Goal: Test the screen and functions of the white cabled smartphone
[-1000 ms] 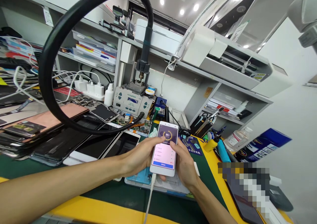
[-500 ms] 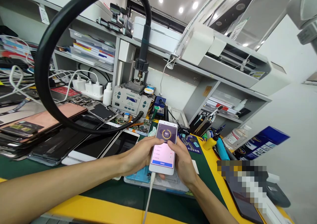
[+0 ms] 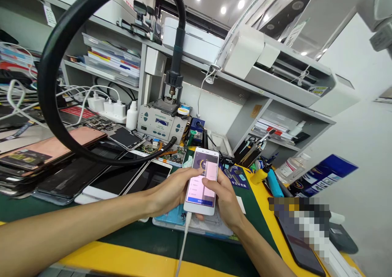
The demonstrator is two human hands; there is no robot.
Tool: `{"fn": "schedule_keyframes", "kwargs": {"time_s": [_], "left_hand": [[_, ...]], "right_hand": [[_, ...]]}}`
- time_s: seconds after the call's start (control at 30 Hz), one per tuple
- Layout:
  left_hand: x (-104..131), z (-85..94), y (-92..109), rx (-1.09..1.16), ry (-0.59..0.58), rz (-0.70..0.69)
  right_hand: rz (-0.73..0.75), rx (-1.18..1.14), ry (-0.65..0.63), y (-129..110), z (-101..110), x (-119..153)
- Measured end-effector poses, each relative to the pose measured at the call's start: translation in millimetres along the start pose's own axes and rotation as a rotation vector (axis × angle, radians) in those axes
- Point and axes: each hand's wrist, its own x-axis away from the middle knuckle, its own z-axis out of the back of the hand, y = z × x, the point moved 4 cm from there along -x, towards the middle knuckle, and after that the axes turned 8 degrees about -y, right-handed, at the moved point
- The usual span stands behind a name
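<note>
A white smartphone (image 3: 200,209) with its screen lit is held upright between both hands, above the green mat. My left hand (image 3: 171,189) grips its left edge, thumb over the upper part of the screen. My right hand (image 3: 225,195) wraps the right edge, its thumb on the middle of the screen. The fingers behind the phone are mostly hidden. A white charging cable (image 3: 183,244) is plugged into the bottom end and hangs toward the table edge. Beneath the phone lies a clear tray (image 3: 219,227) with light-blue pieces (image 3: 171,216).
Several phones and screens (image 3: 76,169) are piled at the left. A thick black hose (image 3: 45,85) loops from a grey rework station (image 3: 161,122). At the right stand a yellow bottle (image 3: 259,176), a clear bottle (image 3: 292,167) and a blue box (image 3: 326,175).
My right thumb has moved down and left on the screen. A pale panel now covers the right part of the display. Both hands still hold the phone in nearly the same place.
</note>
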Motion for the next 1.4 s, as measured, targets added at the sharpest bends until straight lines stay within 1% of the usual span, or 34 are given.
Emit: {"fn": "schedule_keyframes", "kwargs": {"time_s": [0.13,0.27,0.57,0.8,1.07,1.4], "left_hand": [[-0.5,-0.5,-0.2,0.002,0.019,-0.006],[-0.2,0.2,-0.6,0.005,0.011,-0.015],[0.3,-0.2,-0.2,0.003,0.044,0.01],[-0.6,2.0,-1.3,0.01,0.023,-0.014],[-0.1,-0.9,0.6,-0.002,0.066,0.005],[-0.3,0.9,-0.5,-0.006,0.05,0.001]], "right_hand": [[0.012,-0.052,0.001,3.3,2.1,-1.0],[0.013,-0.072,-0.008,6.2,3.7,0.1],[0.034,-0.109,-0.022,6.7,3.4,-0.4],[0.025,-0.118,-0.018,6.0,3.4,0.4],[0.017,-0.138,-0.026,2.9,0.0,-0.2],[0.016,-0.124,-0.028,4.2,1.1,0.9]]}}
